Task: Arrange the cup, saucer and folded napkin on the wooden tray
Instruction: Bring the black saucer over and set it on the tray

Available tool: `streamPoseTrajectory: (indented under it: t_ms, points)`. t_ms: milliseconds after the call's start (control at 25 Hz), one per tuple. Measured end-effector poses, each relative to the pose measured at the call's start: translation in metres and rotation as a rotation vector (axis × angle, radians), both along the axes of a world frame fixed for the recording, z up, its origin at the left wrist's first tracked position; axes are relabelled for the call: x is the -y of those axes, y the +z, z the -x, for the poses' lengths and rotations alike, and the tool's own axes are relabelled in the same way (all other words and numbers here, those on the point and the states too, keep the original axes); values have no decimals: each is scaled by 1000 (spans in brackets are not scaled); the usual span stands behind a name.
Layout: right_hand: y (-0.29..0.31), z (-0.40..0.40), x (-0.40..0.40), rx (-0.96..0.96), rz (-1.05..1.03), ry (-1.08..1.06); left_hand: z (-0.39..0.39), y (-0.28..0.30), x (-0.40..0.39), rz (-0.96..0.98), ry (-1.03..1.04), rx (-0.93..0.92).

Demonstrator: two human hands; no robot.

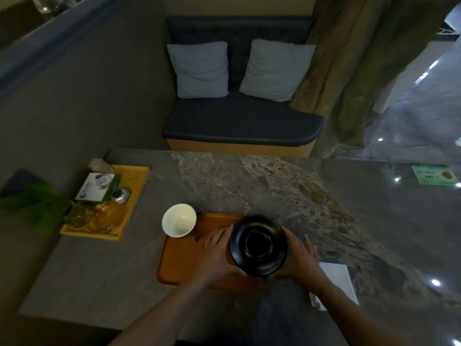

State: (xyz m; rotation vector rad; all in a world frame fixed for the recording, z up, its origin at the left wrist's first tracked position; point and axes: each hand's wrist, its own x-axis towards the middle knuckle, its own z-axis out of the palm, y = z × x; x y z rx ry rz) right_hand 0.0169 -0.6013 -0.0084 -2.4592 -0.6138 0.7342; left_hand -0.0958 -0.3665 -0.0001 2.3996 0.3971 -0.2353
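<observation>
A black saucer (258, 244) is held over the right part of the wooden tray (182, 258). My left hand (215, 255) grips its left rim and my right hand (300, 258) grips its right rim; whether it rests on the tray or hovers just above it I cannot tell. A white cup (179, 220) stands upright at the tray's far left corner, apart from both hands. A white folded napkin (339, 280) lies on the table to the right of the tray, partly hidden by my right forearm.
A yellow tray (134, 196) at the left holds a tissue box (97, 187), a small metal pot and glassware. A green plant (32, 203) sits at the far left. A bench with two cushions stands beyond the stone table (249, 181).
</observation>
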Motion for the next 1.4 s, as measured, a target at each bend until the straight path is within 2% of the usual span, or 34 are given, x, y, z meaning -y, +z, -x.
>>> streamPoseTrajectory:
  t_ms: [240, 640, 840, 1120, 1400]
  points:
    - [0, 35, -27, 20, 9, 27, 39, -14, -25, 152, 32, -3]
    - [-25, 64, -42, -4, 145, -22, 59, -40, -48, 174, 4, -108]
    - [-35, 57, -42, -40, 184, -24, 52, -49, -46, 141, 7, -144]
    - [-42, 40, -45, -75, 225, 26, 47, -63, -40, -4, 27, -187]
    - [-45, 27, -48, -33, 243, 56, 39, -67, -38, -7, 73, -177]
